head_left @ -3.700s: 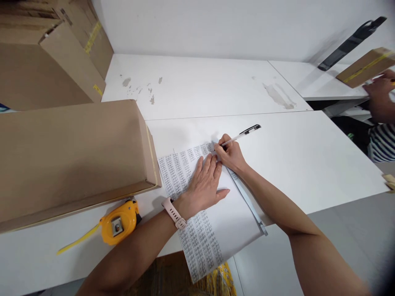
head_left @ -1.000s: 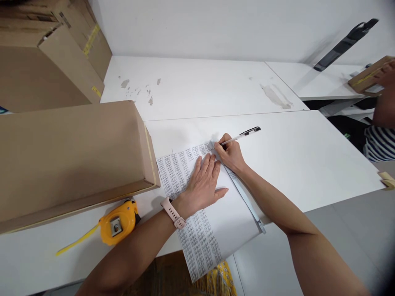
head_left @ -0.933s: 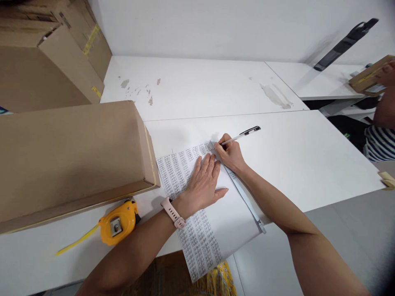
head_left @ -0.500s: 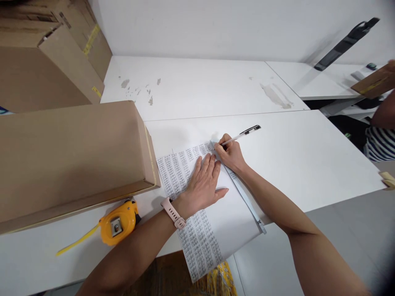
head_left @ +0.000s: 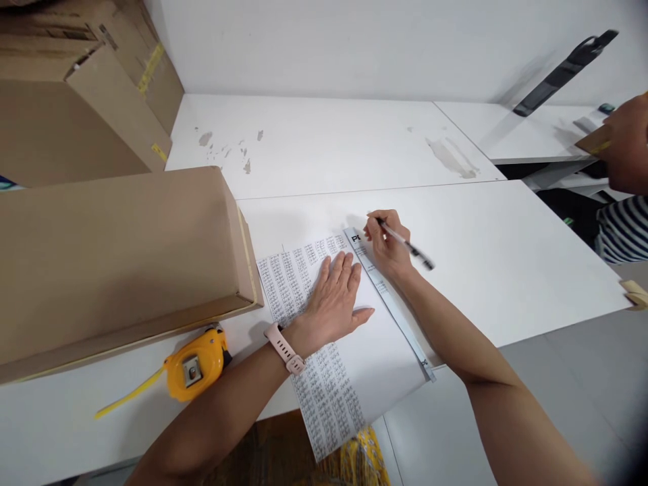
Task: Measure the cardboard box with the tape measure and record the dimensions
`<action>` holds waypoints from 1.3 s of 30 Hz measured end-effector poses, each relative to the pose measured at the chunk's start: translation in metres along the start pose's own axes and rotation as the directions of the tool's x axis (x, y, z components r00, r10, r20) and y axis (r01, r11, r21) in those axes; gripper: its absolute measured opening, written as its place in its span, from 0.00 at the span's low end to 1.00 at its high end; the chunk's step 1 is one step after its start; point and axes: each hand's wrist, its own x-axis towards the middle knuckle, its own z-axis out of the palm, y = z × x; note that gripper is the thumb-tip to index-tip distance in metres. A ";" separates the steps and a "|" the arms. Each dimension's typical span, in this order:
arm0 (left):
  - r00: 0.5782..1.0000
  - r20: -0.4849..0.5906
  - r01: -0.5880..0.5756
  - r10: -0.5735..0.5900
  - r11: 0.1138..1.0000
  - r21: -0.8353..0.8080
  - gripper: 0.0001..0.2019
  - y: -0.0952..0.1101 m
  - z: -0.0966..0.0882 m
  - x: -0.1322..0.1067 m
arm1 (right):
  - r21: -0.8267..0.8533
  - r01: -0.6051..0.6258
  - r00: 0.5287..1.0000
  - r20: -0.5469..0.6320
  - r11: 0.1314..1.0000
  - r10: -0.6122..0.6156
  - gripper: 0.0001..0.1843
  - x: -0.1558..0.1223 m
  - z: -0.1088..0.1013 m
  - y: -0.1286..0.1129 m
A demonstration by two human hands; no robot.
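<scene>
We are working at a broad, flat, white table (head_left: 455, 223) with grey patches showing on its far part. A long, rectangular, brown cardboard box (head_left: 111, 250) is occupying its left side, and brown cardboard cartons (head_left: 45, 128) with yellow tape are standing behind it. At the right edge, another person's hand (head_left: 628, 145) is showing above a dark-and-white striped garment (head_left: 625, 229). Just beside the box, a white paper sheet (head_left: 377, 358) with columns of small dark handwriting is lying slanted, its lower end overhanging the near edge of the table. A narrow, pale blue strip (head_left: 389, 304) with dark print is running along the sheet's right side. A black cylindrical bottle (head_left: 561, 74) is standing near the back wall.

We are laying our left hand (head_left: 334, 300) flat on the sheet, fingers close together and thumb spreading apart. We are closing our right hand (head_left: 392, 253) around a slim, clear-and-black pen (head_left: 406, 245), just right of the strip; the pen is slanting down to the right, its outer end blurring. Near our left forearm, a yellow plastic tape measure (head_left: 197, 364) is lying with its blade extending. We are wearing a pale pink wristband (head_left: 285, 349) on the left wrist.
</scene>
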 end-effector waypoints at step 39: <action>0.609 -0.492 0.545 -0.622 0.779 -0.312 0.23 -0.052 -0.023 -0.209 | 0.400 -0.351 0.902 -0.097 0.846 0.420 0.14 -0.015 -0.046 0.032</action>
